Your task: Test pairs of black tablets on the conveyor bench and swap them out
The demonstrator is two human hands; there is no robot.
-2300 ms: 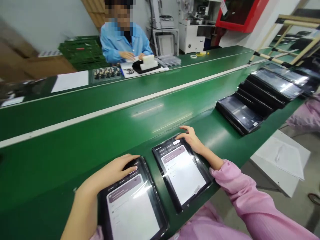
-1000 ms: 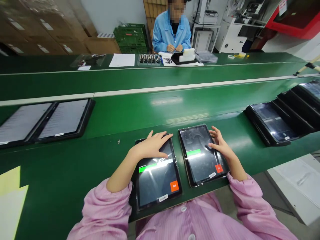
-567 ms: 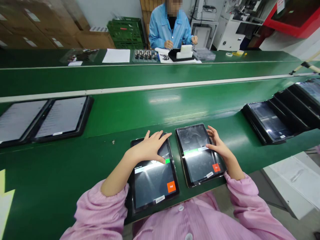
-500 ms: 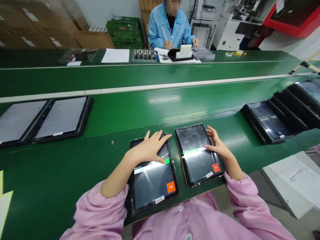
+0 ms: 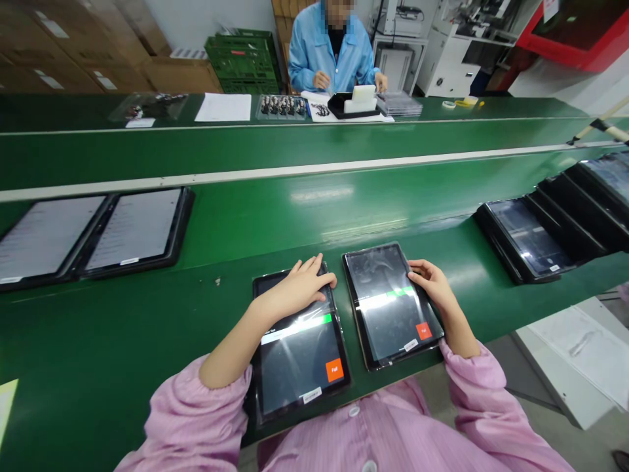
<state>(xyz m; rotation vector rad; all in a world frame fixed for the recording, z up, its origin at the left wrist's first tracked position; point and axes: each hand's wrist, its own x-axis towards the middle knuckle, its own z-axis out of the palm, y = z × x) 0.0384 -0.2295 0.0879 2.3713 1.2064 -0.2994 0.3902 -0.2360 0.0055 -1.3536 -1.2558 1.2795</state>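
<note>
Two black tablets in clear film lie flat side by side at the bench's front edge, each showing a green bar and an orange "Fail" button. Across the top of the left tablet (image 5: 304, 360) lies my left hand (image 5: 297, 288), its fingers stretched out and the hand open. My right hand (image 5: 432, 285) is at the right edge of the right tablet (image 5: 388, 321). Its thumb and fingers are drawn together on that edge; part of the grip is hidden.
Two tablets with light screens (image 5: 135, 226) lie at left on the green belt (image 5: 246, 216). Several dark tablets in black cases (image 5: 531, 236) overlap at right. Across the bench sits a person in a blue jacket (image 5: 307, 49), with a parts tray (image 5: 282, 107) nearby.
My right thumb has moved off the screen to the tablet's edge, and the fingers have come together. My left fingers have drawn in slightly. The light-screen tablets at left have shifted right.
</note>
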